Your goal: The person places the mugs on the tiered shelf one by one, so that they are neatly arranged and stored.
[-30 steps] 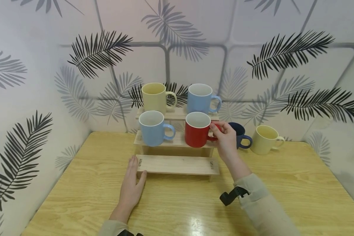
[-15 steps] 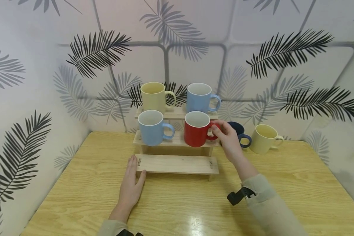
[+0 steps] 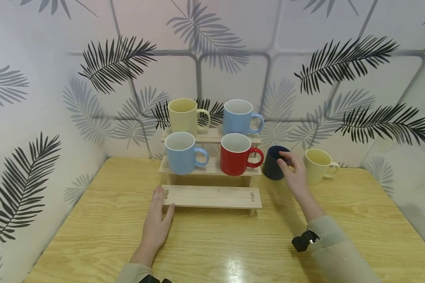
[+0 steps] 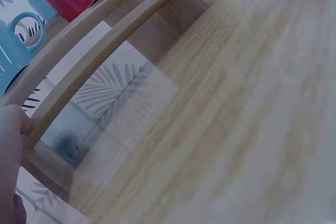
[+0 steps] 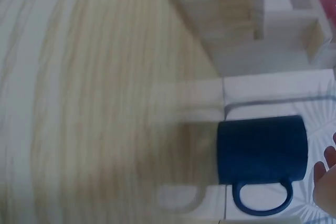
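In the head view my right hand (image 3: 297, 177) hovers at a dark blue mug (image 3: 272, 165), its thumb and fingers parted near the rim and overlapping the handle. The right wrist view puts the fingertips (image 5: 329, 156) just beyond the rim of that mug, apart from it. A red mug (image 3: 233, 157) stands on the middle tier of a wooden step rack (image 3: 209, 196), beside a light blue mug (image 3: 180, 155). My left hand (image 3: 156, 226) rests against the left end of the bottom tier, fingers straight along its side and thumb at its front edge.
On the top tier are a yellow mug (image 3: 182, 120) and another light blue mug (image 3: 235, 120). A second yellow mug (image 3: 313, 171) stands on the wooden table (image 3: 205, 243), right of the dark blue one. A leaf-patterned wall (image 3: 233, 35) rises close behind.
My right hand has let go of the red mug's handle and moved right to the dark blue mug. The red mug stays on the middle tier; my left hand has not moved.
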Available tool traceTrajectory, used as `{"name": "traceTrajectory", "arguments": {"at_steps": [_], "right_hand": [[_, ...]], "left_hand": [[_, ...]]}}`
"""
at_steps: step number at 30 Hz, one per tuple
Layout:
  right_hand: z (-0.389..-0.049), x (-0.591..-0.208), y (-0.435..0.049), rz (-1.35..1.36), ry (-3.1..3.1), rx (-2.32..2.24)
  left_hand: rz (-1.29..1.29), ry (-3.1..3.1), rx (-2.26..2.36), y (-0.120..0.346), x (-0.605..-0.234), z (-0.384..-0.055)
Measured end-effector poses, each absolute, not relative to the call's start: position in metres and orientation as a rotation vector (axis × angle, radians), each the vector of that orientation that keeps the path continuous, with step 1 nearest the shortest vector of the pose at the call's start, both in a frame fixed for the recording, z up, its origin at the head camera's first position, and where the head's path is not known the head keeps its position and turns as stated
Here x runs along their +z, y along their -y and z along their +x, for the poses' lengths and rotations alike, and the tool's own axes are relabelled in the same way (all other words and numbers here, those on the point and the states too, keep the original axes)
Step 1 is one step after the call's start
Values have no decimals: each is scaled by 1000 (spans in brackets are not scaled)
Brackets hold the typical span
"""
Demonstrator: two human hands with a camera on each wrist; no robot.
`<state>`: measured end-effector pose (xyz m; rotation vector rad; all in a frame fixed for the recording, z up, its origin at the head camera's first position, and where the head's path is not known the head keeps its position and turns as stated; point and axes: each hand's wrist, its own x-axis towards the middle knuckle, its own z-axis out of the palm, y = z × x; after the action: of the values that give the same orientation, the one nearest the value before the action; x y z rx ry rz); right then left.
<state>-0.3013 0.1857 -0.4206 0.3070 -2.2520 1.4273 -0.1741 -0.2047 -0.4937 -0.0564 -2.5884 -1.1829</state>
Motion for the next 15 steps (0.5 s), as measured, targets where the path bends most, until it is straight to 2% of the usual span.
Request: {"name": "traceTrajectory", "arguments": {"at_steps": [15], "right_hand": [[-323,-447,-214,283,2360,1105]], "left_hand": [[-50,2598,-1188,205,-492,-173]]}}
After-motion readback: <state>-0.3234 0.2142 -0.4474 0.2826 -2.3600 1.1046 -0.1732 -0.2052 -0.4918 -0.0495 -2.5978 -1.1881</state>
